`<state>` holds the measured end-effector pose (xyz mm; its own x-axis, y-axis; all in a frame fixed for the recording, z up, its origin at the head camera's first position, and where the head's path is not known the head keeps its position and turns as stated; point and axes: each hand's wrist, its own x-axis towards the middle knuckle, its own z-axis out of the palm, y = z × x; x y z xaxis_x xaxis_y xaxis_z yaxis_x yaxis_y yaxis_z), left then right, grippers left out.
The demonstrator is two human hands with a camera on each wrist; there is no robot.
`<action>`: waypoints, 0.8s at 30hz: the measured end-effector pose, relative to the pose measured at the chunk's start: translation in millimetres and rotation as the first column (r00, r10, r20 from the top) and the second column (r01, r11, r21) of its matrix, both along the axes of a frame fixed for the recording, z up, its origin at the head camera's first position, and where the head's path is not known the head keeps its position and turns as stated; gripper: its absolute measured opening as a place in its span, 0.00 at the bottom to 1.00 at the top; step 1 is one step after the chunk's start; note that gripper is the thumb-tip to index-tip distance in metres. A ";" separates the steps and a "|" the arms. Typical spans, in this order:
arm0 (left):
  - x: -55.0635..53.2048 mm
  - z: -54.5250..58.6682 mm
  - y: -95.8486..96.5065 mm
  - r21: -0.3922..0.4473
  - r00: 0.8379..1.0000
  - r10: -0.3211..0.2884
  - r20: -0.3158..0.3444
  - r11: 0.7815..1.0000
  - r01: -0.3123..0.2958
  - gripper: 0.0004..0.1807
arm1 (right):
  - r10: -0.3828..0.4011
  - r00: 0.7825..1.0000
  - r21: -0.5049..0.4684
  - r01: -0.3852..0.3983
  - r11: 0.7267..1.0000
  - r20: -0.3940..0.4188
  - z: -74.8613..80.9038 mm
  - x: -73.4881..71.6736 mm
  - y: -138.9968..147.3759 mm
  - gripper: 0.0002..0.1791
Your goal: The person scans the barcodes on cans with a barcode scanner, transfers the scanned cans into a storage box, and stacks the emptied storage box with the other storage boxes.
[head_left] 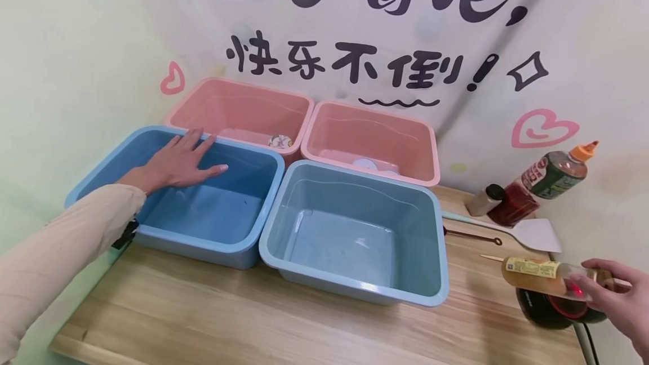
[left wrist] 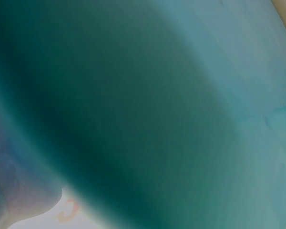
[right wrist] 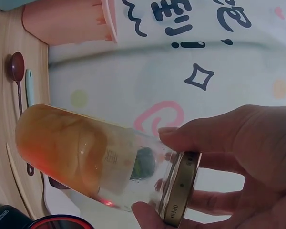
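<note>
In the head view my left hand (head_left: 185, 165) is spread over the left blue tub (head_left: 203, 245), fingertips right at its far rim and nothing held. The left wrist view is mostly filled by a blurred blue-green tub wall (left wrist: 133, 114). At the right, my right hand (head_left: 621, 297) grips a glass bottle (head_left: 532, 283) by its capped end, tilted nearly sideways. Amber contents fill the bottle's far part. In the right wrist view, thumb and fingers close around the bottle near its gold cap (right wrist: 181, 191), which is marked OPEN.
A lighter blue tub (head_left: 355, 289) stands mid-table, with two pink tubs (head_left: 243, 108) behind. At right are a red sauce bottle (head_left: 552, 176), a dark-capped shaker (head_left: 485, 200), a white spatula (head_left: 539, 234), a brown spoon (right wrist: 17, 67) and a black appliance (head_left: 539, 308) with a red ring.
</note>
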<state>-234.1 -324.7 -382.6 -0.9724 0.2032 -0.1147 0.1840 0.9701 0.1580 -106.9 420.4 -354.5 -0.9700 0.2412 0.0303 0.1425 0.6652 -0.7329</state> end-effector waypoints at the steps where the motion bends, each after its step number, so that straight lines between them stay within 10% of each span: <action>1: -0.1 0.2 -0.2 0.001 1.000 0.000 0.001 1.000 0.000 0.52 | -0.012 1.000 -0.011 0.012 1.000 0.009 -1.0 0.7 0.4 0.32; 12: 0.3 -0.9 -2.2 0.009 1.000 0.002 0.001 1.000 -0.002 0.53 | -0.184 0.971 0.049 0.179 0.983 0.150 -0.4 -6.4 -2.2 0.08; 24: 1.4 2.4 0.3 0.010 1.000 -0.011 -0.014 1.000 0.011 0.52 | -0.174 0.984 0.055 0.172 0.984 0.035 19.7 -13.9 -18.0 0.21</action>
<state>-232.6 -324.3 -380.2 -0.9716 0.2148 -0.0994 0.1967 0.9665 0.1651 -120.8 402.5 -334.7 -0.9145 0.4044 0.0095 0.2867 0.6646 -0.6900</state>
